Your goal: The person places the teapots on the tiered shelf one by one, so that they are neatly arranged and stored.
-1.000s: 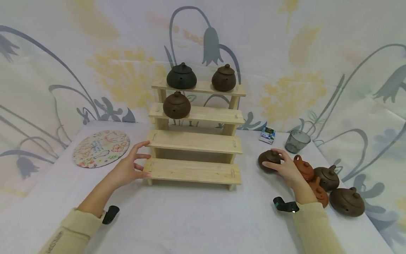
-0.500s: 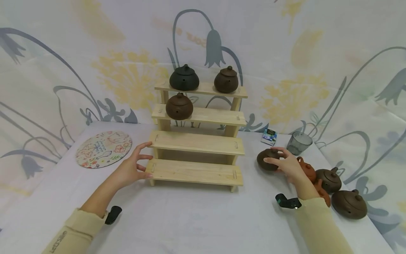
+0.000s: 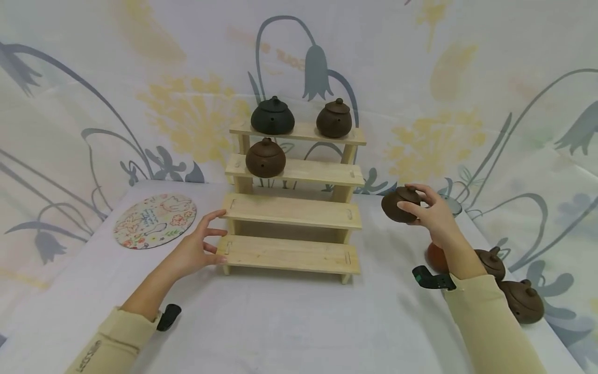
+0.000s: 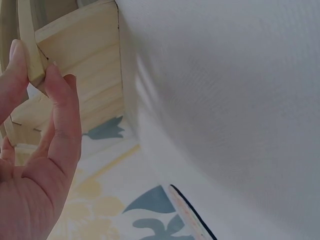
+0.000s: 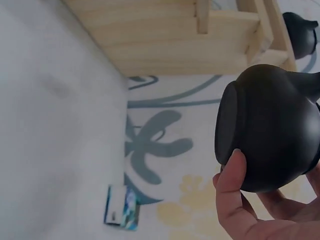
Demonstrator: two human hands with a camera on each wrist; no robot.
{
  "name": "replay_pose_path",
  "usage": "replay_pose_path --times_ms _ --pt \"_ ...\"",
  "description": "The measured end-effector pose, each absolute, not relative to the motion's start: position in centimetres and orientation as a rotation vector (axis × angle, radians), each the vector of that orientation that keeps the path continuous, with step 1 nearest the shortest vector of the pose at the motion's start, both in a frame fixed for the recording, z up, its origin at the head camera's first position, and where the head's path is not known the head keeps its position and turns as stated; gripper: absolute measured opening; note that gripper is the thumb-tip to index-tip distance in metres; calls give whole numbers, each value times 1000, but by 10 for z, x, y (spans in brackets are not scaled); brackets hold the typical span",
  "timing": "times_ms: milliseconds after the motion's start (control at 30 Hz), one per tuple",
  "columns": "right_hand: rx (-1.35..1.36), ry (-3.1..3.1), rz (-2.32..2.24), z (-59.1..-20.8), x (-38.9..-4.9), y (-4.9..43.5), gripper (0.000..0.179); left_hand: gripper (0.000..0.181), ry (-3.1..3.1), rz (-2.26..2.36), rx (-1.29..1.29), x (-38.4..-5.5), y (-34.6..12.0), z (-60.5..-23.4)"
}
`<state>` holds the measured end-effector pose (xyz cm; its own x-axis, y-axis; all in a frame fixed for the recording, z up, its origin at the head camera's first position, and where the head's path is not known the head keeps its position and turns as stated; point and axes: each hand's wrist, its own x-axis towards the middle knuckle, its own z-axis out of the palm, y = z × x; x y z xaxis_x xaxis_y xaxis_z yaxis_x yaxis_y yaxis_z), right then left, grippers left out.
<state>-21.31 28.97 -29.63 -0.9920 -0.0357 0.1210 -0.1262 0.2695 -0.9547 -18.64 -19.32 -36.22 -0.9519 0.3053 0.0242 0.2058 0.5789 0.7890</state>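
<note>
A brown teapot (image 3: 393,206) is off the table (image 3: 280,327), to the right of the wooden stand (image 3: 291,211), gripped by the thumb and fingers of the right hand (image 3: 432,218); the hand covers one side of it, and the right wrist view cuts off its top. The left hand (image 3: 190,253) pinches the stand's left end. Behind the right hand only a sliver of the glass (image 3: 453,205) shows; the right forearm hides most of an orange teapot (image 3: 436,258). A small box (image 5: 123,207) is clear only from the right wrist

The right wrist view crops the held teapot (image 5: 272,130), the glass (image 3: 455,206) half-hidden
</note>
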Motion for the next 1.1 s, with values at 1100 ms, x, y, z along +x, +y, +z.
replay_pose_path --times_ms 1100 --pt "401 -2590 1583 -242 -253 210 59 101 2688 1319 427 -188 -194 -366"
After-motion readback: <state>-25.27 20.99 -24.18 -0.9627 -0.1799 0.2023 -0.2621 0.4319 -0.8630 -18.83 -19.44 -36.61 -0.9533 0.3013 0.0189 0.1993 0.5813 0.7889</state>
